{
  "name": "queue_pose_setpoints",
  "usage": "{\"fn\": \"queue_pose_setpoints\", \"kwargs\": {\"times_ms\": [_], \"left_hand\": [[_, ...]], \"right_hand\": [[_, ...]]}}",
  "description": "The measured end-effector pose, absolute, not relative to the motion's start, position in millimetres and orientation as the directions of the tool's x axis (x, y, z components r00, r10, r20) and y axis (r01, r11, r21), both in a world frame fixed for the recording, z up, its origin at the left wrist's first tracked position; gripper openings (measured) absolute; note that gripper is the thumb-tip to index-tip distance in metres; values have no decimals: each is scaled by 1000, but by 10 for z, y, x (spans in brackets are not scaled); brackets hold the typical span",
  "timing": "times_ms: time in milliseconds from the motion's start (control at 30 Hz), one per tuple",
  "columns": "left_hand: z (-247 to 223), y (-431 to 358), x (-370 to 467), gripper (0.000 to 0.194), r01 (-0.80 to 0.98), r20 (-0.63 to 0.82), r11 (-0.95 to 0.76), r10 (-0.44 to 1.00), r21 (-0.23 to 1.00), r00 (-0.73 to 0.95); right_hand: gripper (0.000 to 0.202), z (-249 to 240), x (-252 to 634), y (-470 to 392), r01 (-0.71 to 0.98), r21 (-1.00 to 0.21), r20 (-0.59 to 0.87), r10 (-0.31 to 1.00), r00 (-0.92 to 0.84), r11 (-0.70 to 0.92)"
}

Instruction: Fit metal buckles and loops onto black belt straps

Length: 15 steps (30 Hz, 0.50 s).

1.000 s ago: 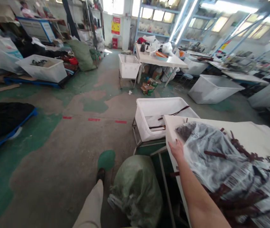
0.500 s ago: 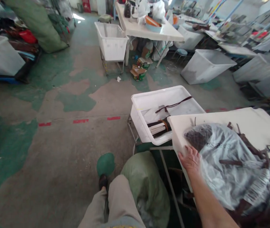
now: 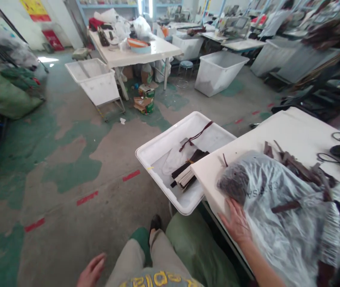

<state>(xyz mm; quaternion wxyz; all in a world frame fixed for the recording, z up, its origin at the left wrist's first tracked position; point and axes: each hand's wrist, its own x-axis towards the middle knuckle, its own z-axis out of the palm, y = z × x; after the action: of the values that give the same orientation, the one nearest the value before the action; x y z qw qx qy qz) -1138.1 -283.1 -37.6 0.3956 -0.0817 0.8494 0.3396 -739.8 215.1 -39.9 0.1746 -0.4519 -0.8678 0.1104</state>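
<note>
Clear plastic, a little wrinkled, makes the large bag which lies on the near worktop, at the right side of the view. Dark material is seen through its upper end, black letters are printed on it, and one brown strip lies across its top. More brown pieces are heaped just beside the bag, on its far side.

The right hand is placed at the edge of the worktop, with the fingers spread and touching the side of the bag; its grip is relaxed and does not close around anything. The left hand hangs in the air above the floor, well apart from the worktop. Its fingers are slightly bent, its grip is released, and I see nothing held in it.

Near the corner of the worktop there is a white bin. Inside it lie a bundle of dark and pale strips and a thin brown cord, which reaches the rim. A green sack stands below, beside the person's legs.
</note>
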Motion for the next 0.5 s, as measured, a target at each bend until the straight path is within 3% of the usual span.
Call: {"fn": "queue_pose_setpoints", "kwargs": {"times_ms": [133, 300, 400, 500], "left_hand": [[-161, -1877, -11951, 56, -226, -589, 695, 340, 683, -733], [124, -757, -12469, 62, -80, -486, 636, 496, 768, -719], [267, -22, -12652, 54, 88, -387, 611, 599, 787, -701], [417, 777, -12680, 41, 235, -336, 526, 767, 818, -546]], "right_hand": [[52, -446, -7459, 2162, 791, -445, 204, 908, -366, 419], [41, -586, -7645, 2157, 889, -449, 210, 978, 6, 91], [38, -676, -7678, 2194, 893, -426, 212, 943, 256, -147], [42, -677, -7696, 2205, 853, -396, 219, 867, 447, -339]]}}
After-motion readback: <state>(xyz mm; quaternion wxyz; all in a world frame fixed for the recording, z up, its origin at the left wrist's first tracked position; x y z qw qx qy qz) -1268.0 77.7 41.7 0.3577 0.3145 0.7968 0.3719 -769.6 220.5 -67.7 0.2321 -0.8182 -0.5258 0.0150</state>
